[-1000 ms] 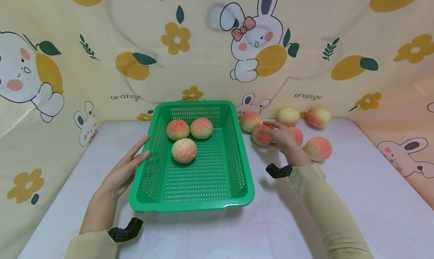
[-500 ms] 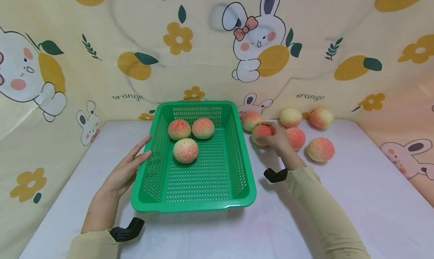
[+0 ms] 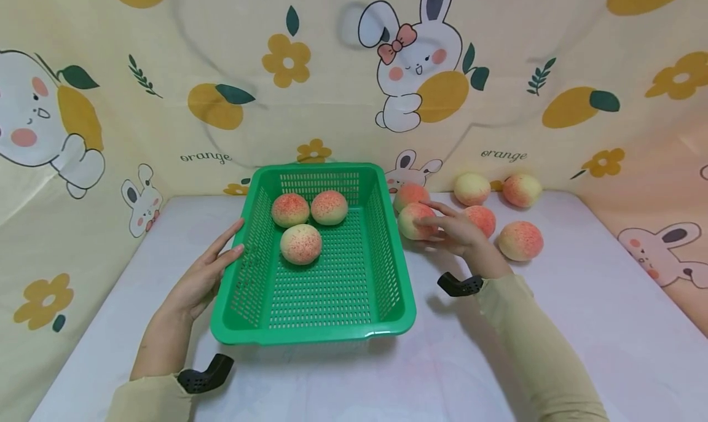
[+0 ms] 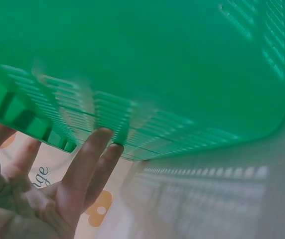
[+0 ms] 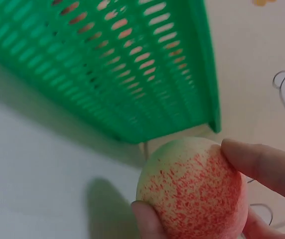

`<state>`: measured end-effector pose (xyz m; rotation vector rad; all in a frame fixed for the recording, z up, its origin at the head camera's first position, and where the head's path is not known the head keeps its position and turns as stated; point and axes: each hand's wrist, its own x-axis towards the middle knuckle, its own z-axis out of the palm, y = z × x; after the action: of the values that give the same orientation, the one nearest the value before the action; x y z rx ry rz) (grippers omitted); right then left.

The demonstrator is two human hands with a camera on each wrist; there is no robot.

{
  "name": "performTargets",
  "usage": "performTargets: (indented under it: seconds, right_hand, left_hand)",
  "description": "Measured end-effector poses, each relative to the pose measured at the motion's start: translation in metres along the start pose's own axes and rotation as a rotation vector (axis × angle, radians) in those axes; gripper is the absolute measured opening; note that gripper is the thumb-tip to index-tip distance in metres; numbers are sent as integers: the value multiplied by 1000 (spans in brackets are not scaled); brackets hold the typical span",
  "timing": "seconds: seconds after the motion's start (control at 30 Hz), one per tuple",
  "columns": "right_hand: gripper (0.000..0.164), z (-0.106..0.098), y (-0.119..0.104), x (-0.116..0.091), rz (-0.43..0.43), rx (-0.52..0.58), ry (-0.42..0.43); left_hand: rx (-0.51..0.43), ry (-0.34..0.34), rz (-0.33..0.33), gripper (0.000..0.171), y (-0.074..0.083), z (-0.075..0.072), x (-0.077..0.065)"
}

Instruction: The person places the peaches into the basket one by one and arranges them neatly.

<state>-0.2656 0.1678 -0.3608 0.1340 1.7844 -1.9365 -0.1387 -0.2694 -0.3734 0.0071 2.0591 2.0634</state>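
Observation:
In the head view, my right hand (image 3: 463,234) pinches a red-speckled peach (image 3: 410,221) just right of the green plastic basket (image 3: 310,336). The right wrist view has this peach (image 5: 197,191) between thumb and fingers, close to the basket's slotted wall (image 5: 132,59). Three peaches sit together inside the basket towards its back: one reddish (image 3: 290,210), one beside it (image 3: 329,207) and a paler one (image 3: 301,245) in front. My left hand (image 3: 193,287) touches the basket's left side with fingers extended. In the left wrist view, two fingers (image 4: 90,162) rest against the outer wall below the rim.
Several more peaches lie at the back right of the white table (image 3: 343,385): one (image 3: 412,194) right behind the held peach, a yellowish one (image 3: 472,189) near the wall, another (image 3: 520,241) farther right. A printed cloth (image 3: 332,115) with rabbits hangs behind.
My right hand has closed round the peach and brought it a little left towards the basket; its paler side now shows. The left hand and basket have stayed put.

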Motion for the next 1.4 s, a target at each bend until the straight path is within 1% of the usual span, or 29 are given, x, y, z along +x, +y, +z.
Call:
performTargets:
  seconds: [0.1, 0.23, 0.37, 0.47, 0.6, 0.7, 0.73, 0.97, 1.13, 1.27, 1.4]
  right_hand:
    - [66, 4, -6, -3, -14, -7, -30]
    - [64, 13, -16, -7, -71, -33, -63]
    - [59, 21, -28, -10, -138, -78, -54]
    - [55, 24, -36, -12, -157, -85, -35]
    - [52, 28, -46, -16, -151, -78, -21]
    - [55, 32, -53, -18, -149, -79, -26]
    - [56, 34, -55, -18, -150, -76, -33]
    - [48, 47, -64, -17, -165, -4, -101]
    - [51, 55, -69, -18, -135, -23, -115]
    - [54, 64, -73, -17, -128, -40, -135]
    - [56, 74, -78, -16, -122, -84, -133]
  left_hand:
    - [-10, 1, -2, 62, 1, 0, -1]
    - [-11, 8, -6, 63, 2, 0, -1]
    - [-12, 15, -13, 62, 2, -1, -1]
    - [-17, 14, -12, 62, 2, -1, -1]
    - [-25, 9, -9, 63, 2, -1, -2]
    - [-23, 7, -10, 63, 3, -1, -3]
    - [-20, 8, -12, 63, 3, -1, -3]
    - [0, 14, -12, 63, 3, -2, -2]
    - [0, 5, -13, 63, 3, -1, -2]
    - [-5, 2, -15, 64, 3, -1, -2]
    - [-11, -5, -8, 64, 3, 0, -2]
